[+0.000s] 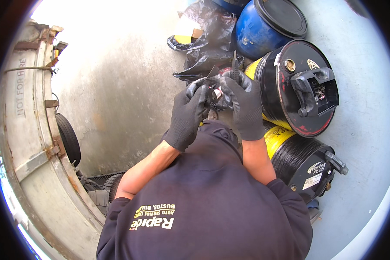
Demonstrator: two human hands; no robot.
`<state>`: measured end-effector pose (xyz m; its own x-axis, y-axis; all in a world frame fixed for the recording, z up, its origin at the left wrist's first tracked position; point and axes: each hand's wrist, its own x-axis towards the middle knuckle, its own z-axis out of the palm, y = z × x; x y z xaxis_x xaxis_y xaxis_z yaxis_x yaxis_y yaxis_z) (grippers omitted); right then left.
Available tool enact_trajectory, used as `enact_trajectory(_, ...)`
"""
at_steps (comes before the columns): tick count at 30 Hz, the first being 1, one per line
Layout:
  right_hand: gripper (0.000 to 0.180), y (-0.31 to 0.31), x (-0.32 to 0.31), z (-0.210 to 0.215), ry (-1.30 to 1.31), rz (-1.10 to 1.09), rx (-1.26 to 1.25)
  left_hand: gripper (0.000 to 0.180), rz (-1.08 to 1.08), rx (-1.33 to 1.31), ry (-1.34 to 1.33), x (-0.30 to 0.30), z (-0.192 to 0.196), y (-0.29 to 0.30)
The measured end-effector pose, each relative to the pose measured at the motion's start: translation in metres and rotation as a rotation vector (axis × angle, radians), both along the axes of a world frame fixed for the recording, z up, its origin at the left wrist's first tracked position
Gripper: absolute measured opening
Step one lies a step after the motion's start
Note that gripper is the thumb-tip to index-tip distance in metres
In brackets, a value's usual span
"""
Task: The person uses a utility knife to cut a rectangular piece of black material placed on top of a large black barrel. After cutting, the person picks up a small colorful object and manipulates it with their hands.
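Both of my hands wear dark gloves and meet in front of my chest. The fingers of my left hand [190, 110] are closed around a thin dark flat piece [212, 72] with a pointed corner. My right hand [246, 102] grips a dark strip [235, 67] with a ribbed edge, which stands up past the fingertips. Between the hands shows a small white-and-red bit [218, 92], too small to name. The gloves hide much of what I hold. Just beyond the fingers lies a crumpled black plastic bag [208, 56].
A yellow-and-white box [187, 29] sits among the bags. To the right stand a blue barrel [258, 32], a black drum [286, 99] topped by a cut black jug [305, 95], and another black-and-yellow drum [294, 162]. A truck's side [34, 117] and tyre [68, 138] are at left.
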<state>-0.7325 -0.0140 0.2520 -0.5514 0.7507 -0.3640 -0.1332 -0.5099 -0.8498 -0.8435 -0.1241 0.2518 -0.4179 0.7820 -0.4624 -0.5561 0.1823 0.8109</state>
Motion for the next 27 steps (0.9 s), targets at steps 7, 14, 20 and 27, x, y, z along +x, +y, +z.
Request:
enact_trajectory(7, 0.026, 0.002, -0.007, 0.015, -0.051, 0.004, 0.283, 0.026, 0.009, 0.052, -0.051, 0.002, -0.001, 0.001)
enact_trajectory(14, 0.02, -0.01, -0.013, -0.01, -0.161, -0.118, 0.453, 0.026, -0.037, 0.005, 0.047, 0.0, -0.013, -0.002)
enact_trajectory(20, 0.016, -0.006, -0.014, -0.014, -0.116, -0.157, 0.346, 0.029, -0.014, 0.014, 0.097, 0.003, -0.012, -0.001)
enact_trajectory(27, 0.009, -0.013, -0.014, -0.01, -0.177, -0.041, 0.394, 0.028, -0.005, 0.031, 0.154, 0.007, -0.019, -0.001)
